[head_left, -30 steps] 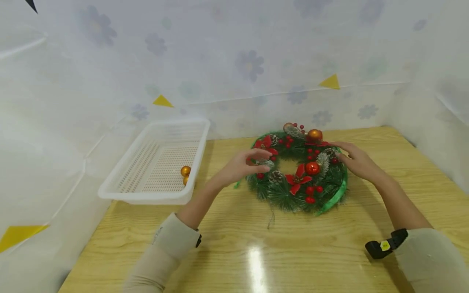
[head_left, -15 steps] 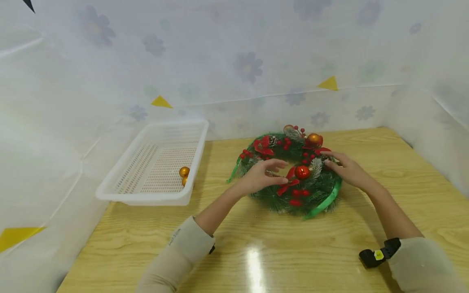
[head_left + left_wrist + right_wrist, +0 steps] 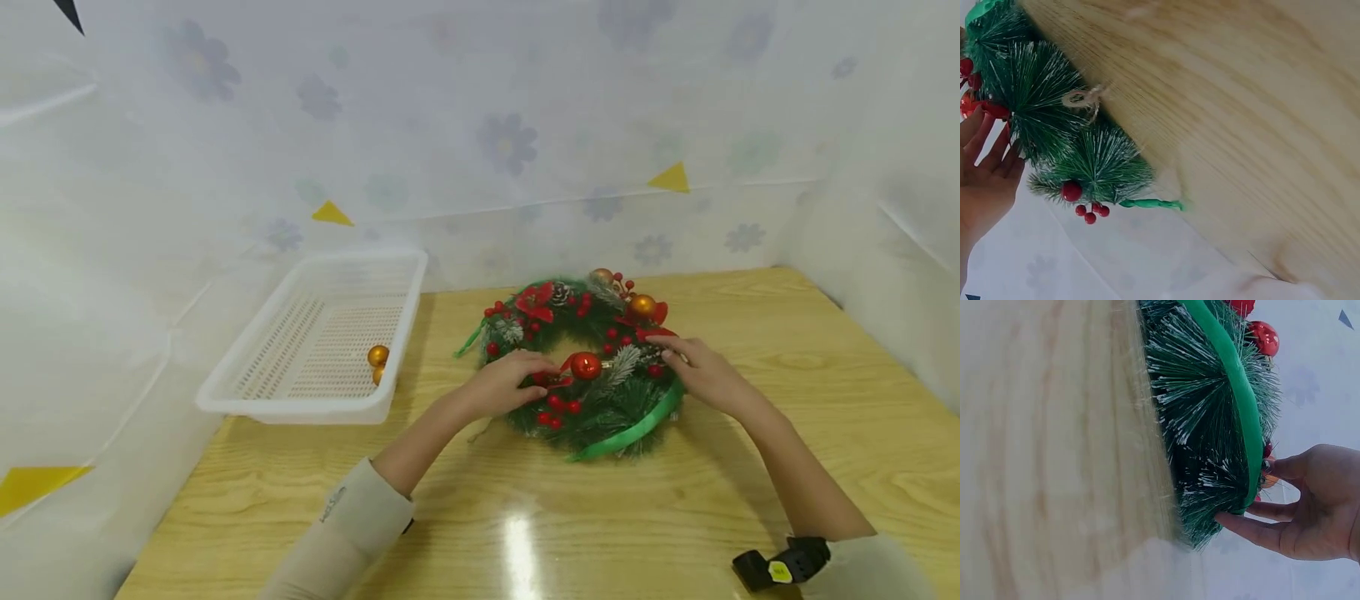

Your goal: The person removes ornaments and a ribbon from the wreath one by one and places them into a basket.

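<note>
Over on the left, the person's left hand point(image 3: 504, 387) pinches the petals of a red flower point(image 3: 996, 110) that has just swung leftward; the whole wreath point(image 3: 611, 408) has turned a little, so I'd say the work is rotating it in place. The wreath lies on the bench point(image 3: 600, 533) between both hands, the right hand point(image 3: 707, 377) gripping its outer edge.

Head camera: looks forward and down, farthest off, over the wreath point(image 3: 611, 404). Wrist cameras: close, rolled askew, facing left hand point(image 3: 988, 190) and right hand point(image 3: 1316, 512) respectively; both share the wreath, exact overlap not confirmable.
</note>
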A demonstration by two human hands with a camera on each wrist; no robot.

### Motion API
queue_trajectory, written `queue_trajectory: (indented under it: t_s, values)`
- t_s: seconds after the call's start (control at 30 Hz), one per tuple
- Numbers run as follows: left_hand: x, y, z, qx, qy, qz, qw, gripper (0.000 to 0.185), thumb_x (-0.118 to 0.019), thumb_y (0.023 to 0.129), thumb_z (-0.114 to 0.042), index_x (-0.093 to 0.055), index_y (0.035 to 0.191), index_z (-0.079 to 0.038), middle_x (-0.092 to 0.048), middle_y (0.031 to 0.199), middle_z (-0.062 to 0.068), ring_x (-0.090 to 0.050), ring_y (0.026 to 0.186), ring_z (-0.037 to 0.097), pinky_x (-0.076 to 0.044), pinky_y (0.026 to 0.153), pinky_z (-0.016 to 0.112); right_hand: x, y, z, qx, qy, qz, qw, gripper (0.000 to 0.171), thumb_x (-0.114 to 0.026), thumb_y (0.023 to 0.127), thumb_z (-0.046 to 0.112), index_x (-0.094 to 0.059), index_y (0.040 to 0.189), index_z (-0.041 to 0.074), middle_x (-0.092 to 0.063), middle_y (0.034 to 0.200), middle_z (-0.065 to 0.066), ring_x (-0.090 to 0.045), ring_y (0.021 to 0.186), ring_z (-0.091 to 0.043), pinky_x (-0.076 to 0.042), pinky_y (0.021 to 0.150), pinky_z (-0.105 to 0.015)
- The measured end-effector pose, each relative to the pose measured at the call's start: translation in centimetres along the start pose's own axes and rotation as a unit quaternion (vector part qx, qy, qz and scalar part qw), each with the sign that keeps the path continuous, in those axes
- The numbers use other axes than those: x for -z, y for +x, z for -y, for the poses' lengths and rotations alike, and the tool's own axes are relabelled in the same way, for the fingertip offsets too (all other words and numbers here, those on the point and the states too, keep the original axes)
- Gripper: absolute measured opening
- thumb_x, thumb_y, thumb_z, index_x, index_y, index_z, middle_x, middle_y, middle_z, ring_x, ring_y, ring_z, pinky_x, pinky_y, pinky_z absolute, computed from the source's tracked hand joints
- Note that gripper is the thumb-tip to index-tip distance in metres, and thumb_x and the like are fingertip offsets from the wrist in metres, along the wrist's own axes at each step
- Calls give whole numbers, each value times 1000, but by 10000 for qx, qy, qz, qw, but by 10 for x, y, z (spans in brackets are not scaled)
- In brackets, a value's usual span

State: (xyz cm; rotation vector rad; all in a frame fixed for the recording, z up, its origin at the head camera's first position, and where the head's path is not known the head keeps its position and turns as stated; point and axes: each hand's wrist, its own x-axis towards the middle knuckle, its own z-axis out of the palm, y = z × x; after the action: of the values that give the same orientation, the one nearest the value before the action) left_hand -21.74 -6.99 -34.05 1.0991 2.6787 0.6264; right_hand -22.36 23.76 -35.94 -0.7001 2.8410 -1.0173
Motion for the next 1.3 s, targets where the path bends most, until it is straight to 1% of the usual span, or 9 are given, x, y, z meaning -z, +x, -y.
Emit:
queue_trajectory:
  t_s: [0.1,0.43,0.67,0.7,0.8,0.9,1.0,1.13,1.3]
  values:
    - [-1,-2,8,-96,8,30,9999,38,-57,93,-16,-52,130,-9,-46,135,6,-32,129,22,-26,104,35,-1,-2,4,-96,-124,79,9998,37,-36,101,13,-41,133,-6,-46,104,-26,-41,74,-28,-35,62,-39]
    - [2,-2,43,-335,-211,-217,9990,36,-60,89,-2,-56,124,-7,-49,130,8,-31,130,23,-24,105,33,-3,-8,29,-313,-599,447,9967,35,-45,98,17,-49,130,3,-49,82,-9,-40,62,-20,-34,51,-33]
    - [10,-2,63,-394,-658,-364,9964,31,-61,87,-2,-60,118,-6,-54,124,8,-43,120,21,-36,97,31,-4,-10,38,-145,-658,624,9958,39,-49,96,23,-50,131,5,-52,95,-11,-47,67,-17,-39,57,-36]
    - [13,-2,63,-360,-763,-329,9959,30,-60,88,-3,-60,118,-6,-55,122,8,-51,109,21,-40,92,32,-3,-10,37,-133,-585,644,9961,39,-49,96,23,-50,131,6,-52,96,-12,-47,66,-17,-39,56,-36]
    - [24,-1,60,-191,-983,-323,9944,28,-57,92,-8,-60,119,-8,-57,119,5,-55,100,18,-43,86,32,5,-12,32,-70,-359,539,9979,38,-48,97,24,-51,131,6,-56,103,-17,-53,69,-21,-41,55,-36]
    - [32,3,53,-167,-1026,-522,9932,27,-53,95,-13,-59,121,-7,-58,119,4,-55,99,18,-43,86,33,14,-15,24,-115,-78,171,9998,36,-45,99,23,-53,128,4,-59,106,-23,-59,76,-31,-44,55,-37]
    - [36,9,43,-149,-1111,-559,9921,32,-53,95,-20,-55,125,-9,-54,124,3,-48,113,16,-41,92,34,19,-16,16,-279,50,-334,9990,36,-43,99,23,-53,126,0,-57,110,-27,-59,90,-39,-48,61,-42]
    - [34,17,29,-152,-1050,-106,9943,45,-56,93,-28,-48,133,-10,-47,131,4,-43,120,19,-38,95,37,16,-11,4,-605,293,-555,9962,45,-44,99,23,-40,133,-5,-45,122,-32,-48,105,-48,-47,73,-52]
    - [27,25,23,-67,-504,387,9980,54,-60,90,-31,-43,137,-10,-43,137,3,-39,124,18,-35,97,33,8,-6,-8,-810,927,-52,9924,61,-46,98,23,-17,141,-9,-19,137,-37,-29,118,-55,-37,85,-61]
